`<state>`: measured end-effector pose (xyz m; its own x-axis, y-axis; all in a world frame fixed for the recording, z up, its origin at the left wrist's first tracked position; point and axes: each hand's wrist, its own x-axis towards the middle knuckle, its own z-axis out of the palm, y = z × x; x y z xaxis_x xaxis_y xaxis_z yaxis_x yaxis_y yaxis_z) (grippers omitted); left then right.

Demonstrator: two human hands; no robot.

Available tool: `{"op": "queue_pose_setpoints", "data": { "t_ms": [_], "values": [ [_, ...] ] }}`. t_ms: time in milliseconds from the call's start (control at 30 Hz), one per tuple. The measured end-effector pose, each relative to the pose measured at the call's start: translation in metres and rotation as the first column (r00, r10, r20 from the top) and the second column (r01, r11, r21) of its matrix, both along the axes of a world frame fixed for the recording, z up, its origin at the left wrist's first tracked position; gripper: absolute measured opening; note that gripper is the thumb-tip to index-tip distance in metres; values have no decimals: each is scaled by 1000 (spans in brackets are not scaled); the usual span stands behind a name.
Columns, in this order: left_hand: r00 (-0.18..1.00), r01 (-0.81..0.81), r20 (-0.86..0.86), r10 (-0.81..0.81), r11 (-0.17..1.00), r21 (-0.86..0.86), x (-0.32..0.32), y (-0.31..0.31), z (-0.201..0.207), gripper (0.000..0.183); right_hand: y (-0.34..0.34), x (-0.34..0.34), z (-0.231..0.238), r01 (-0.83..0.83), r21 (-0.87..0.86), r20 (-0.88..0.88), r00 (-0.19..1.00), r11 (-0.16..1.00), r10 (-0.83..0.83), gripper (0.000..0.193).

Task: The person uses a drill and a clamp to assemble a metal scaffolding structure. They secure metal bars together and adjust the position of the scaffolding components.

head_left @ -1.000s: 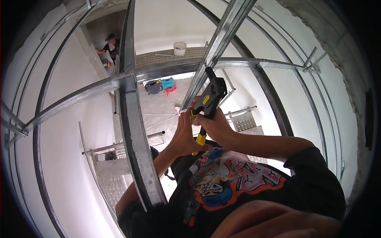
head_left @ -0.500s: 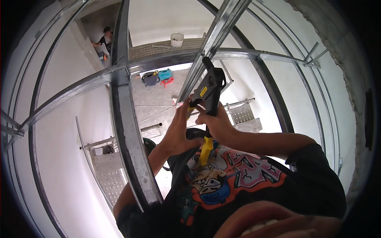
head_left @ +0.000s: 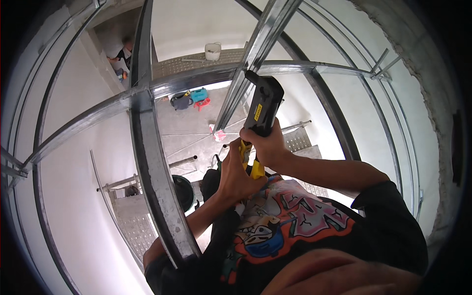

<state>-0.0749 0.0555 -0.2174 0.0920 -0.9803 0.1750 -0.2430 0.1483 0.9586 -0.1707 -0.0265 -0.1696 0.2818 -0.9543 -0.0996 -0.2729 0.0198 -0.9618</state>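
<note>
Edges: I see a metal stud frame [head_left: 157,187] all around my hands; one thick upright runs just to the left of my left hand [head_left: 237,173], and a slanted stud [head_left: 255,54] rises above my right hand [head_left: 265,142].
Open room: between the studs there is a clear gap below my hands down to the floor [head_left: 187,128], where a white bucket [head_left: 212,50] and a teal bag [head_left: 198,94] sit well apart from me.
Tool: the black and yellow crimping tool [head_left: 263,105] points up from my right hand, its head touching the slanted stud.
Right hand: wrapped tight round the tool's body.
Left hand: just below the right, closed on the tool's yellow handles [head_left: 250,160].
Change: against half a second ago, my left hand has come up from the lower handle end to sit nearer the right; the tool head stays at the same stud.
</note>
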Motion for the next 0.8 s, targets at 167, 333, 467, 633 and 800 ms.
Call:
{"op": "queue_pose_setpoints", "data": {
  "t_ms": [167, 333, 467, 633, 800],
  "values": [
    [994, 37, 106, -38, 999, 11, 0, -15, -8, 69, -5, 8, 11, 88, -81, -91, 991, 993, -95, 24],
    [993, 95, 61, -98, 994, 51, 4, -17, -14, 90, -8, -2, 10, -88, -47, -125, 989, 995, 82, 31],
    [968, 243, -30, -247, 964, -108, 26, -14, -21, 116, 12, -13, 18, -209, 195, 28, 978, 958, 207, 55],
    [960, 237, -107, -258, 955, -180, 61, -33, -49, 83, 34, -9, 30, -158, 310, 83, 987, 938, 138, 45],
    [976, 218, 60, -210, 947, -236, 68, -44, -47, 80, 34, -3, 52, -179, 327, -39, 978, 928, 203, 44]
  ]
}}
